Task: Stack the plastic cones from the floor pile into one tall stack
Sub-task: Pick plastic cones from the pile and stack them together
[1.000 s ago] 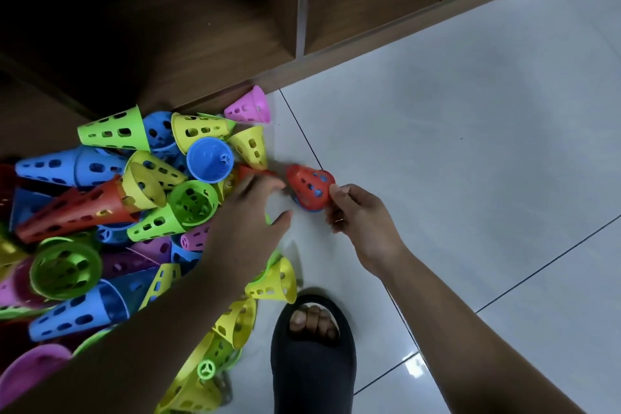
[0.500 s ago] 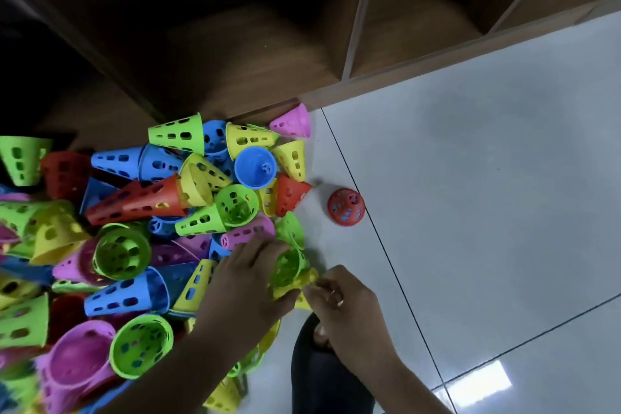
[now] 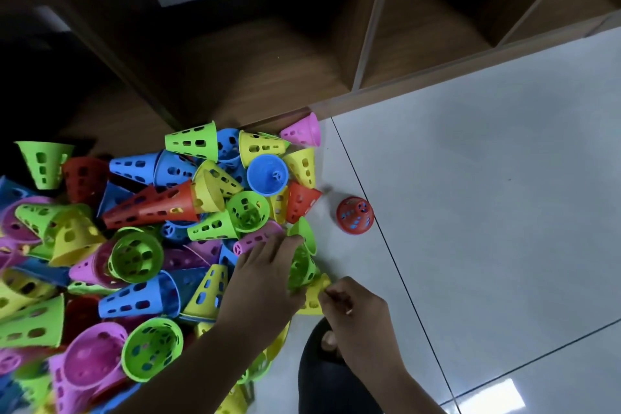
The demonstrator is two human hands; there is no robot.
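Left hand: fingers curled over a green cone at the pile's edge, thumb under it. Right hand: fingertips pinch a yellow cone, touching the green one. Red cone stands upright beyond both sets of fingertips, probably the stack base; lift each cone clear, then seat it mouth-down, squarely over the red tip.

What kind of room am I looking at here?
Probably an indoor playroom or living space: a glossy pale tiled floor, low wooden cubby shelves along it, and a heap of colourful plastic cones spilled beside them.
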